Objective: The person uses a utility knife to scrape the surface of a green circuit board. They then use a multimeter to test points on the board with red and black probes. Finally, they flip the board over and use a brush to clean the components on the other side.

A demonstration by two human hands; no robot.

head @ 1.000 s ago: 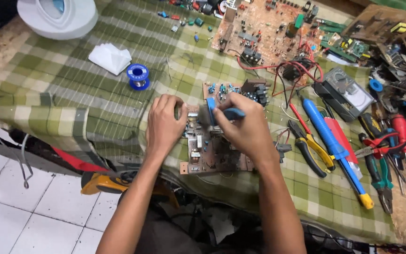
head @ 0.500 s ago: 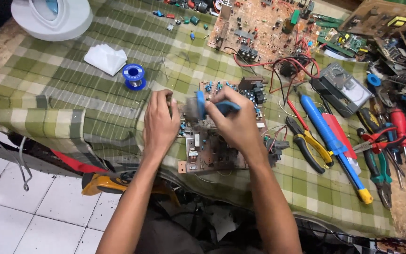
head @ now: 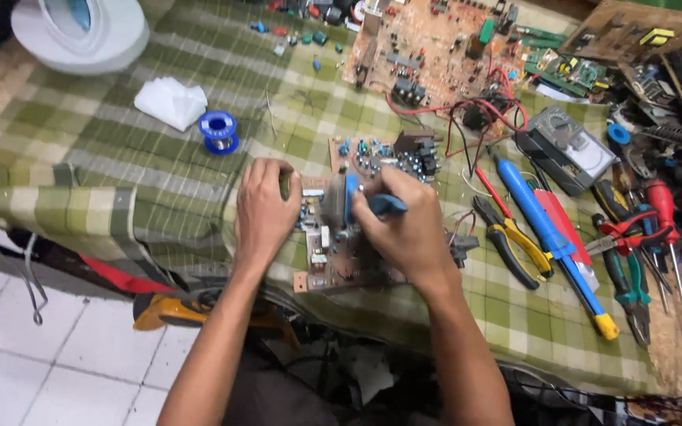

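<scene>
Centre of frame: a small brown circuit board (head: 349,237) lies on the green checked cloth (head: 120,166). The left hand (head: 266,209) rests curled on the board's left edge, fingers narrow and pressing it down. The right hand (head: 408,233) is closed round a blue-handled tool (head: 372,205) — its tip is hidden among the components.

Risks, as judged: the board sits on soft cloth near the table edge, so a hard push could tilt it or slide it off; the hidden tip could slip onto neighbouring parts or the left fingers close by.

Markings: no legible packaging. A blue solder spool (head: 219,132) lies upper left, white folded paper (head: 170,102) beside it; a grey meter (head: 566,148) at upper right; pliers (head: 511,241) and a blue-and-yellow tool (head: 554,244) lie right.
</scene>
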